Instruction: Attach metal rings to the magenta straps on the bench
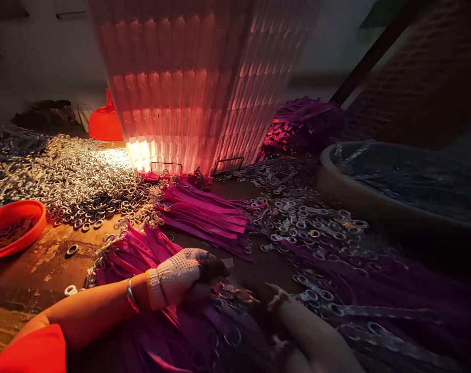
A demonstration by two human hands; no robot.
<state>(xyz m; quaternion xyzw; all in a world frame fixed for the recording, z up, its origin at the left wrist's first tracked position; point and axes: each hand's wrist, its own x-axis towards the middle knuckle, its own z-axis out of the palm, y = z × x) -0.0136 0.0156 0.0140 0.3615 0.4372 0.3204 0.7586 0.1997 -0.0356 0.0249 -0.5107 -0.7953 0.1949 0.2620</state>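
Your gloved left hand [184,272] is curled, fingers in shadow; can't tell if it grips anything. Your right hand [273,299] is too dark to read opening or hold. Metal pieces [238,293] sit between them; purple straps [136,249] lie beneath and beyond your left.

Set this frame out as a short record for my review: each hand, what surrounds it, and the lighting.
Left hand: white dotted knit glove, over flat purple straps; grip unclear
Right hand: dark, blurred, near silver ringed metal fittings; grip unclear
Left side: heaped small silver metal rings; round red-orange bowl holding small pieces
Back: tall translucent plastic rack; red lamp shade
Lighting: bright near lamp shade, dim at right
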